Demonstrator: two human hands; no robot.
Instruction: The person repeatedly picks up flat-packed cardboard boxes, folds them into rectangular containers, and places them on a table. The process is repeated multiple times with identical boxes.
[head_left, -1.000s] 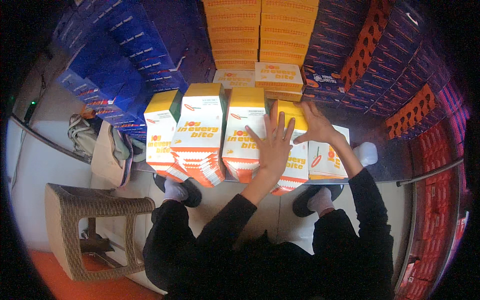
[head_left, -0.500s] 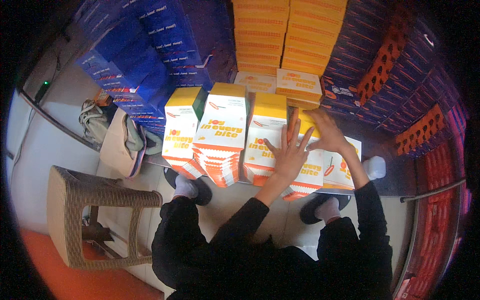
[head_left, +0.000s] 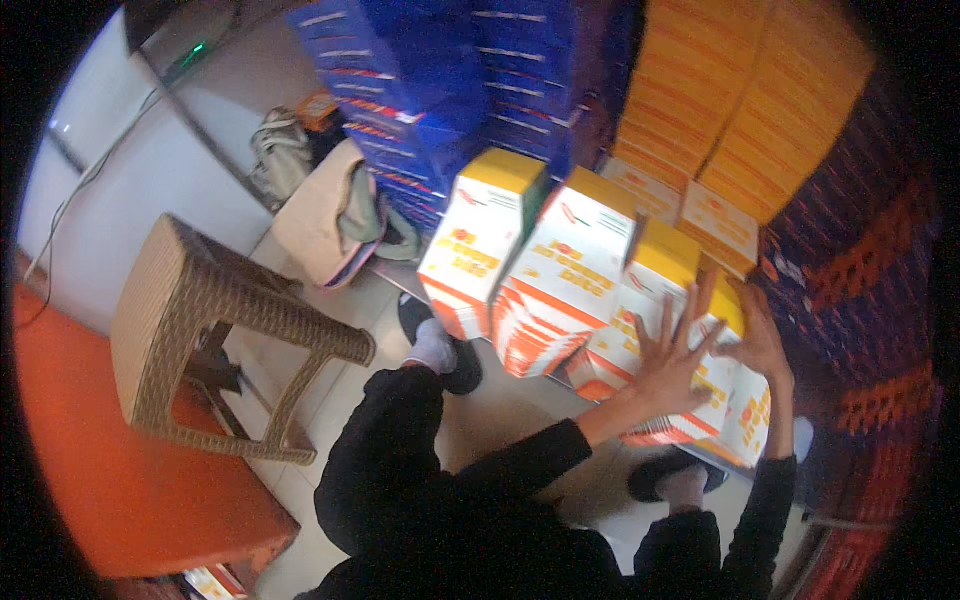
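Note:
Several stacks of flat-folded cartons, white with yellow tops and orange zigzag ends, stand in a row before me. My left hand [head_left: 672, 368] lies on the stacks right of the middle, fingers spread over the white faces of a middle stack [head_left: 612, 352] and its neighbour. Beside it my right hand [head_left: 762, 342] bends over the yellow top of the right-hand stack [head_left: 700, 405], thumb and fingers apart. Two more stacks stand to the left, a narrow one [head_left: 472, 235] and a wider one [head_left: 568, 262]. Motion blurs the picture somewhat.
Tall piles of blue boxes [head_left: 420, 100] and yellow boxes [head_left: 690, 90] rise behind the row. On the left are a brown woven-pattern stool [head_left: 150, 320], a beige bag [head_left: 320, 215] and an orange surface [head_left: 80, 430]. Dark patterned boxes [head_left: 870, 250] line the right side.
The whole view has turned, so the stacks now appear further right and tilted, and more of the stool side shows. Both hands stay on the same stacks, in much the same pose.

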